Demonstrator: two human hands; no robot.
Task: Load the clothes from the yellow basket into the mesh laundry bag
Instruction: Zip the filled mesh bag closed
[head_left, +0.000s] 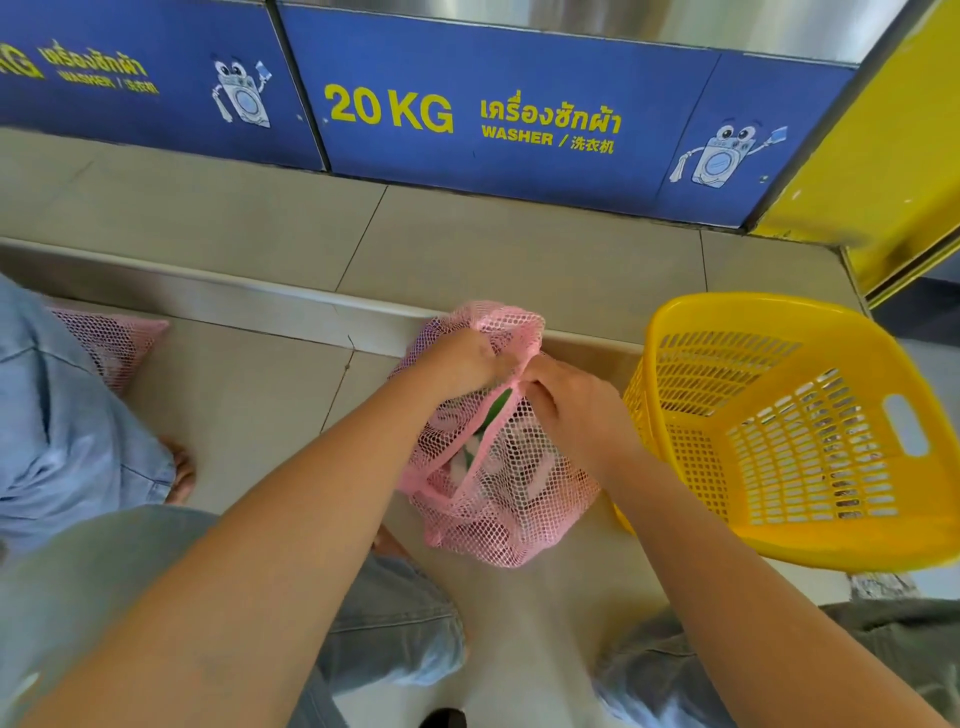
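The basket (789, 431) looks empty, so the loading seems done. The pink mesh bag (498, 467), full of clothes (519, 457), sits on the floor just left of it. Both hands, left (460, 361) and right (563, 397), pinch its opening together; closing it remains.

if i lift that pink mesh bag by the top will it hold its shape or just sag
The pink mesh bag will probably sag: its netting already bunches and folds where the left hand and right hand grip it. The clothes showing through the mesh should slump to the bottom. It is likely light for its bulk, since it seems to hold only fabric. It should not slip, as open mesh gives fingers purchase.
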